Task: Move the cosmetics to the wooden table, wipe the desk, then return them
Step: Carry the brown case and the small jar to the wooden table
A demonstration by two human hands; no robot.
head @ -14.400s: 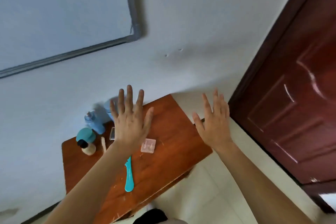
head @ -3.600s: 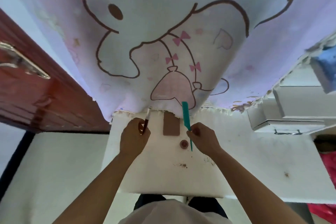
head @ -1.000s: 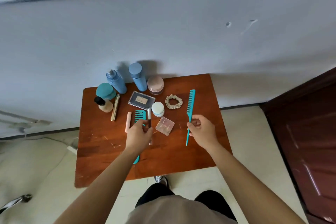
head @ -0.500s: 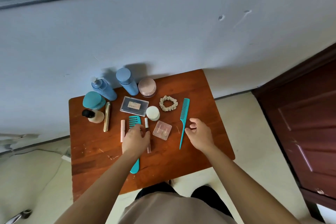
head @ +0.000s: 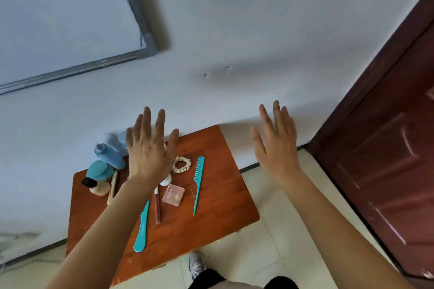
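both hands up and empty over the wooden table

half a second ago the left hand [head: 148, 155] was on the lip gloss tube [head: 157, 206] and the right hand [head: 277, 148] beside the tail comb [head: 198, 183]; now both are raised, fingers spread apart, gripping nothing. the cosmetics lie on the wooden table [head: 218, 213]: blue bottle [head: 109, 156] at 10 o'clock, scrunchie [head: 182, 164] near centre, wide comb [head: 142, 232] at 7. this batch looks delivered; wiping the desk likely comes next.

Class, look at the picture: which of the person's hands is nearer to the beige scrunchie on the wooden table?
Left. The left hand is raised just left of the scrunchie; the right hand is raised well to its right, beyond the table edge.
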